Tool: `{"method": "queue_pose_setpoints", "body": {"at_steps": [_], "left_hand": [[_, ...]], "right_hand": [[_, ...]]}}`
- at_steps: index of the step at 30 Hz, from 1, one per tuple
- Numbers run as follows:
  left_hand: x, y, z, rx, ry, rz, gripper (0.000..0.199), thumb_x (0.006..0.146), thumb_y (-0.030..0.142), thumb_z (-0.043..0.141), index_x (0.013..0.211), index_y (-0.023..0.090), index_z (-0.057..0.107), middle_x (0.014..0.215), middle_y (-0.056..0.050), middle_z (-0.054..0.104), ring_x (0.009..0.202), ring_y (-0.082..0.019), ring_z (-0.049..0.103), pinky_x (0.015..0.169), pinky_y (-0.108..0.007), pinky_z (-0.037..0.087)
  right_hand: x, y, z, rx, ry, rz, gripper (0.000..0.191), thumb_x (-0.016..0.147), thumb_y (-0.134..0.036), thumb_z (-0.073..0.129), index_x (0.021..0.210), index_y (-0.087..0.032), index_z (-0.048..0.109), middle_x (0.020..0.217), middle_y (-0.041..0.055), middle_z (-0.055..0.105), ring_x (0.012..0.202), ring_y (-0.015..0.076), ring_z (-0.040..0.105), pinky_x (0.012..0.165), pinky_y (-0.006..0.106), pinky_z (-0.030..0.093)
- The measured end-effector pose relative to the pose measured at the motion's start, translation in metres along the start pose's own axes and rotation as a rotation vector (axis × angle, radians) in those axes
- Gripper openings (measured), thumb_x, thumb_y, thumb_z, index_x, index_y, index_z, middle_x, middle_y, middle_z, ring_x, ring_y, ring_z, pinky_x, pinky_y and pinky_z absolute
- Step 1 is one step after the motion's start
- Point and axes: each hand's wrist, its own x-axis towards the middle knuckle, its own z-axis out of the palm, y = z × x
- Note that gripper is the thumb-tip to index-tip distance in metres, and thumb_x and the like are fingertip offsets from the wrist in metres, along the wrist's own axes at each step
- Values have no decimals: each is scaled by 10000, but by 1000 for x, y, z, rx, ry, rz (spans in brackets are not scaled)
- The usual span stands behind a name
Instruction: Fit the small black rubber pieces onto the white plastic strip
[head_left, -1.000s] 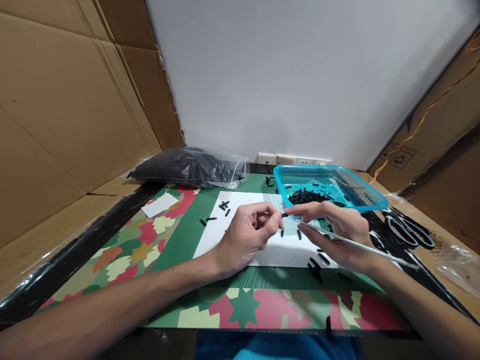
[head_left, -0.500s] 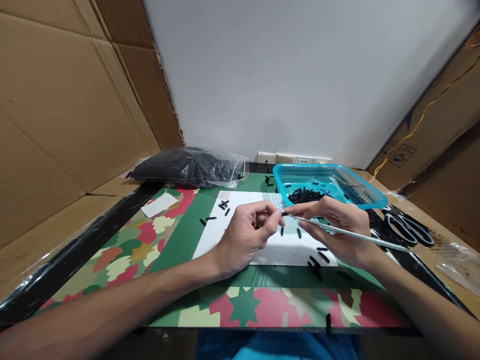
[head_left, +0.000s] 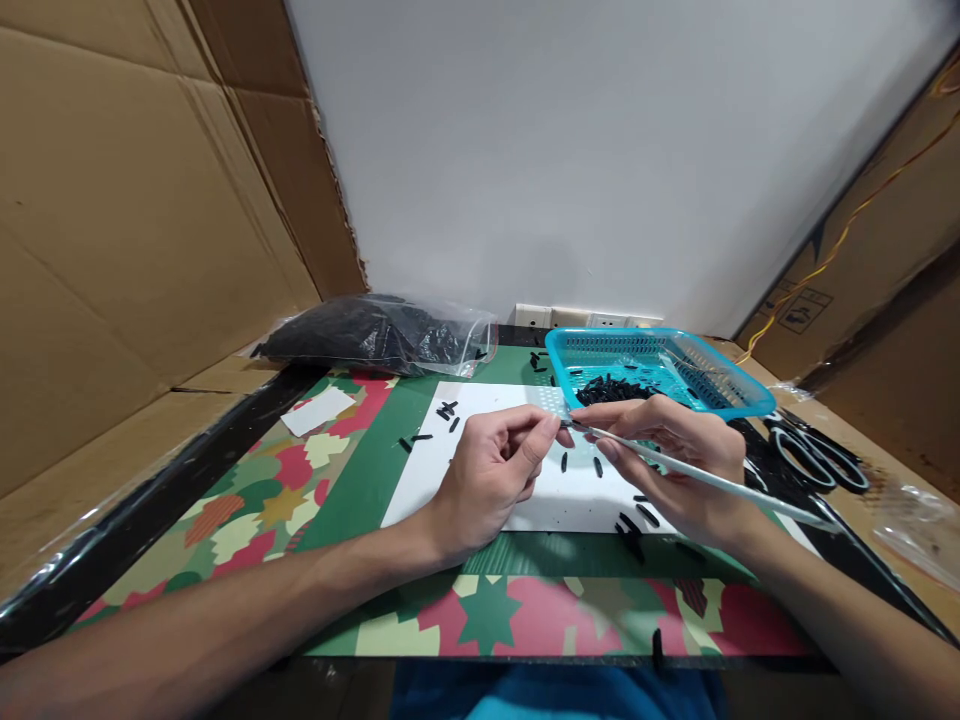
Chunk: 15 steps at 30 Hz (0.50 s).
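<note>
My left hand [head_left: 495,470] is closed, its thumb and forefinger pinching the end of a small black piece [head_left: 566,424], mostly hidden by the fingers. My right hand [head_left: 690,460] wraps round a long, thin, pale stick-like tool [head_left: 765,497], held like a pen. The tool's tip meets the black piece just beside my left fingertips. Beneath both hands lies a white sheet [head_left: 420,490] with several loose black pieces [head_left: 598,467] on it.
A blue plastic basket [head_left: 752,405] with a heap of black pieces [head_left: 611,390] stands behind my right hand. To its right lie black-and-grey scissors [head_left: 814,460]. A clear bag of black material [head_left: 367,335] rests at the back left, near a white paper scrap [head_left: 319,411].
My right hand and the pale tool have shifted slightly right, and the tool's rear end sits a little lower. My left thumb has tilted up slightly at the black piece.
</note>
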Motion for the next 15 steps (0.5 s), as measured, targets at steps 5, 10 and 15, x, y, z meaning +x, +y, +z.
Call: {"method": "queue_pose_setpoints", "body": {"at_steps": [5,10,15], "left_hand": [[-5,2,2,75,83,64,419,1047,480,663,837,127,743,540,70,416,479,-62,350,453,-204,297],[-5,3,4,41,70,50,422,1058,463,653,824,128,756,551,74,382,487,-54,297,456,-204,269],[-6,4,5,48,75,61,418,1063,443,652,797,130,730,545,73,384,492,-56,305,462,-207,269]], "right_hand": [[-7,1,10,-104,25,-173,178,968,-42,703,975,-213,656,1181,127,836,1101,270,828,828,358,720],[-10,3,13,-174,54,-224,206,948,-8,699,1009,-203,672,1242,158,814,1036,265,844,775,347,726],[-12,4,14,-141,88,-224,234,933,5,707,1022,-210,678,1251,134,814,1041,260,843,747,324,727]]}}
